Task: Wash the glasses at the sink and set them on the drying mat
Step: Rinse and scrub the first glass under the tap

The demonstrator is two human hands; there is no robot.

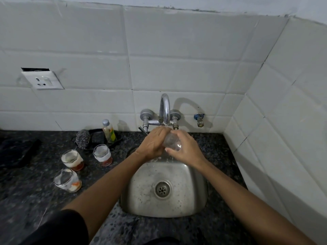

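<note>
Hands meet under the tap [164, 110], over the sink [177, 200]. Right hand [187, 149] grasps a clear glass [172, 142] on its side; left hand [154, 144] curls against its mouth end. Three dirty glasses [72, 160] stand on the counter [35, 191], left of the sink.

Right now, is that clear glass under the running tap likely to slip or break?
Probably slippery: the clear glass is wet under the chrome tap. Likely fragile too, being thin-looking over the steel sink. Both hands, left and right, steady it.
</note>
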